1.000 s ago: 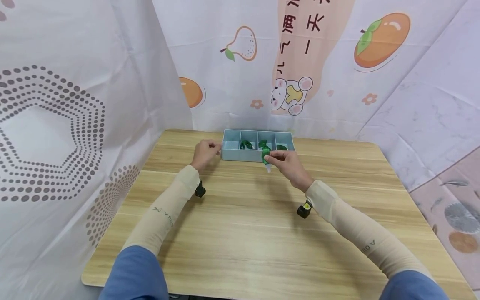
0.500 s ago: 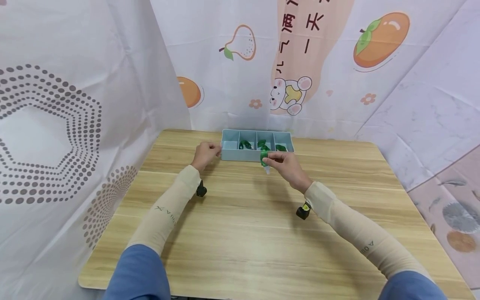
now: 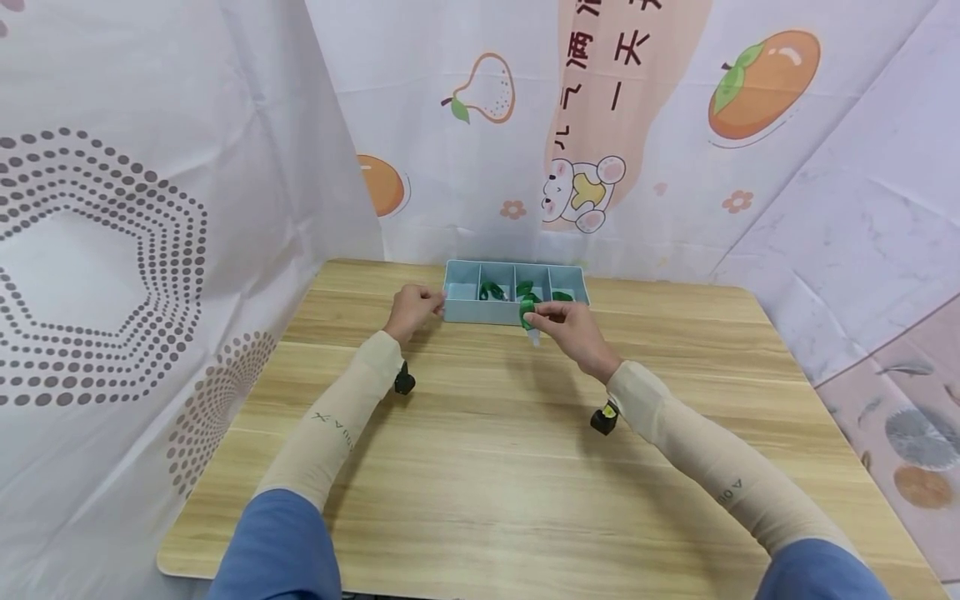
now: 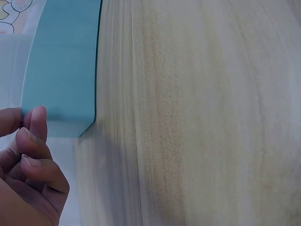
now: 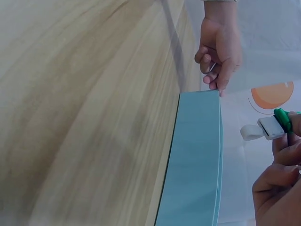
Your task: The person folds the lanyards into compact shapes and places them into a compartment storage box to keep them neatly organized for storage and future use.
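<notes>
A light blue divided box (image 3: 476, 312) stands at the back of the table, against the patterned cloth. At its left end, my left hand (image 3: 411, 311) pinches the rim at the corner between thumb and fingers. My right hand (image 3: 579, 330) holds a small green strap-like thing (image 3: 527, 313) just before the box's front wall. From it hangs a white rectangular end piece (image 5: 271, 128) with a pale loop, clearest in the right wrist view. Similar green pieces (image 3: 491, 290) lie in the box's other compartments; the front wall partly hides them.
The wooden table (image 3: 480, 467) spreads out before the box. White patterned cloth (image 3: 435, 200) hangs behind and on the left. Small black wrist cameras sit under both forearms.
The right hand and the green strap-like thing have shifted very slightly left, and the thing has turned a little. The left hand stays at the box corner.
</notes>
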Available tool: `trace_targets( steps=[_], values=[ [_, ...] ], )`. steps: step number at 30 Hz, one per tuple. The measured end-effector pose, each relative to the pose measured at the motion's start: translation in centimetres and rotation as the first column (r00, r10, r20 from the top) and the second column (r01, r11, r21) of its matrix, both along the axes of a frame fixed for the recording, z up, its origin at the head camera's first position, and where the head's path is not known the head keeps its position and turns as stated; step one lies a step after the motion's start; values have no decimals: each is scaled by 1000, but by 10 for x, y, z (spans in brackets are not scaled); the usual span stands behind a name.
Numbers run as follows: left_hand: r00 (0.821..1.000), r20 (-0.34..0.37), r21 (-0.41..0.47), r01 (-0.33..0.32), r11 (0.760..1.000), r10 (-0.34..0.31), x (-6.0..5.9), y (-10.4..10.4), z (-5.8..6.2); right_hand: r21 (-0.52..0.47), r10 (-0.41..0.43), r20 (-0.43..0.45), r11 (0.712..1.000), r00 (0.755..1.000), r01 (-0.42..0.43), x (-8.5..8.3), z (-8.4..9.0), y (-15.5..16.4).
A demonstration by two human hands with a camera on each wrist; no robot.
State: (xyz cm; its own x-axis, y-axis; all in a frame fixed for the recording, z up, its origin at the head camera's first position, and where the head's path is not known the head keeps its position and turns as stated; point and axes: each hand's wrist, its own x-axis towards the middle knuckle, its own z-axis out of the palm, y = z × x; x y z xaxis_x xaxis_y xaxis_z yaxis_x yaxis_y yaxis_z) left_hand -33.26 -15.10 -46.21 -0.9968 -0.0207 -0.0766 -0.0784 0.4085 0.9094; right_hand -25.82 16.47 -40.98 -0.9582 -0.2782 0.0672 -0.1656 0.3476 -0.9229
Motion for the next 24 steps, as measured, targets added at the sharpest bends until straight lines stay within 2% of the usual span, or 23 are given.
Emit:
trace_targets(
  steps=[6,16,24],
  values=[
    [1000,10,14,-6,1000,6,0,-1,-2,6,2,-29,1000,1000,-2,-9,1,-5],
    [1000,10,27,-5,1000,5,-3,-4,-5,80,12,-74,997,997,-6,-24,8,-23],
    [1000,28,25,-12,1000,11,-8,-4,-7,111,10,-89,994,996,0,-43,9,-40]
  ],
)
